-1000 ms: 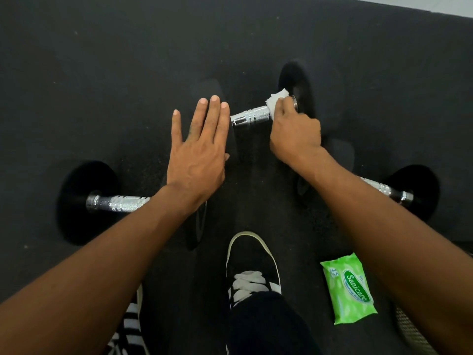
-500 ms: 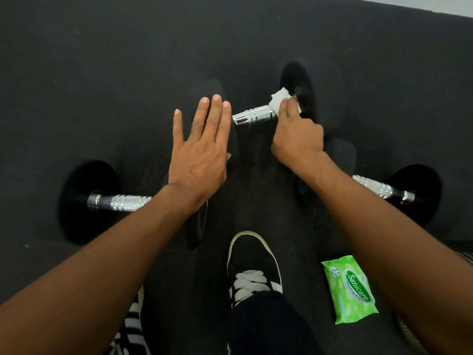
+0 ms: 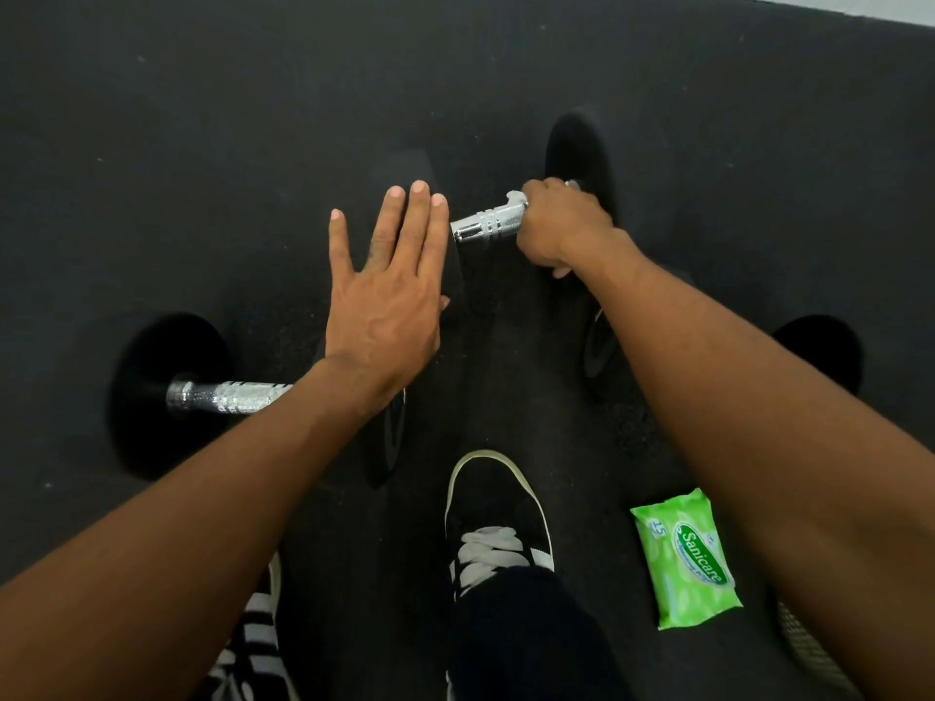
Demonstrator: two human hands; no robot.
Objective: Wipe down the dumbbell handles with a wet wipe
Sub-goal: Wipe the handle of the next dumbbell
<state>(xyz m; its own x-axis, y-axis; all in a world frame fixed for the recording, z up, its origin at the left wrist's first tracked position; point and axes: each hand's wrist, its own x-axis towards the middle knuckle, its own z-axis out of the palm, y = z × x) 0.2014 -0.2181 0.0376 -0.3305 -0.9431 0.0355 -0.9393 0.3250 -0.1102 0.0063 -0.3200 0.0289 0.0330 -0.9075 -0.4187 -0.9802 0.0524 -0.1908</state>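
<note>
A dumbbell with a chrome handle (image 3: pixel 485 226) and black plates lies on the dark floor mat at centre. My right hand (image 3: pixel 561 225) grips the far part of that handle, curled round it. Only a small white corner of the wet wipe (image 3: pixel 513 197) shows at my fingers. My left hand (image 3: pixel 387 296) lies flat, fingers straight, on the dumbbell's near black plate (image 3: pixel 420 164). A second dumbbell's chrome handle (image 3: pixel 227 397) lies to the left, partly under my left forearm.
A third dumbbell lies at right; its black plate (image 3: pixel 819 351) shows and my right forearm hides its handle. A green wet-wipe pack (image 3: pixel 685 556) lies on the mat at lower right. My black shoe (image 3: pixel 496 513) stands at bottom centre.
My right hand went from pressing the wipe at the handle's far end to wrapping round the handle, hiding most of the wipe. The left hand stayed flat in place.
</note>
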